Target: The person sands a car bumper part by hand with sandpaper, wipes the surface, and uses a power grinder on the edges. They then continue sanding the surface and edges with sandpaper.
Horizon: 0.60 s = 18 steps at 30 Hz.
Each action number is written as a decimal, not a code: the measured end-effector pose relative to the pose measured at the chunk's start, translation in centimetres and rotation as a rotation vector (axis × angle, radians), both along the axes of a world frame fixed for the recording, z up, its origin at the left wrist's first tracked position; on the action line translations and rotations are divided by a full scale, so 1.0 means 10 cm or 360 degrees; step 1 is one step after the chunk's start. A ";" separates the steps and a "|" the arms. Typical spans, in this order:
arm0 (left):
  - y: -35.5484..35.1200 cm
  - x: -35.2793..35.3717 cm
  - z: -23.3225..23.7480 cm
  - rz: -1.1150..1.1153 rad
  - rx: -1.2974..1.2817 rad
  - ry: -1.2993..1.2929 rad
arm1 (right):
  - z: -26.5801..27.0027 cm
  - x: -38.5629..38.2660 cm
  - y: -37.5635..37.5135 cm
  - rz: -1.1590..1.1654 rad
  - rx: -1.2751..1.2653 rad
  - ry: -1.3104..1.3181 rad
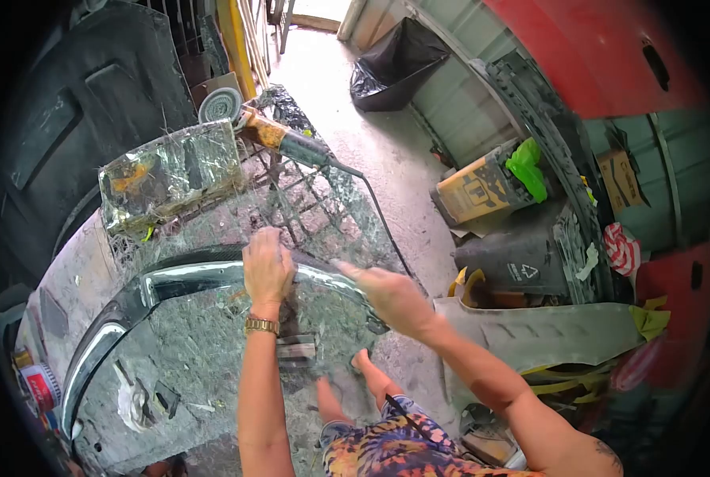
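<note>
one curved black part (196, 273) lies on the messy table (212, 350). the left hand (267, 269) holds its edge, fingers together; the right hand (393, 300) curls, too blurry to tell its grip. if the left hold loosens, the part could slide and scratch.

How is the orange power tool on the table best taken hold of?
Likely best gripped around the grey rear body of the power tool, coming from the right: this slim barrel points right, away from the round disc at the left end; the cord leaves its tip.
</note>
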State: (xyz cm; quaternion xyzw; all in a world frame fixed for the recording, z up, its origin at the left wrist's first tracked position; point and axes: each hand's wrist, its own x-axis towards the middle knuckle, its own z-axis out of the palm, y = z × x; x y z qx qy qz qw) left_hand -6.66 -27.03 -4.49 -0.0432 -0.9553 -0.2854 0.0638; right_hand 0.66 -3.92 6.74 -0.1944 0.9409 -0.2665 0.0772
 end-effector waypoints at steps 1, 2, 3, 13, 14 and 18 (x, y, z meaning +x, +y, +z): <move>-0.01 0.02 0.02 -0.0011 -0.0003 -0.0008 | 0.13 0.07 0.18 -0.0061 -0.0218 0.0099; -0.02 0.04 0.04 -0.0034 -0.0022 0.0143 | 0.28 0.20 0.35 -0.0261 -0.0297 -0.0130; -0.01 0.05 0.07 -0.0055 -0.0044 0.0302 | 0.38 0.32 0.51 -0.0277 -0.0303 -0.0137; 0.86 1.10 0.40 -0.0362 -0.0199 -0.0211 | 0.60 0.84 1.31 -0.0604 -0.0560 -0.0239; 0.97 1.18 0.40 -0.0350 -0.0192 -0.0212 | 0.59 0.84 1.36 -0.0544 -0.0630 -0.0134; 1.37 1.62 0.42 -0.0383 -0.0173 -0.0269 | 0.58 0.83 1.55 -0.0556 -0.0620 -0.0381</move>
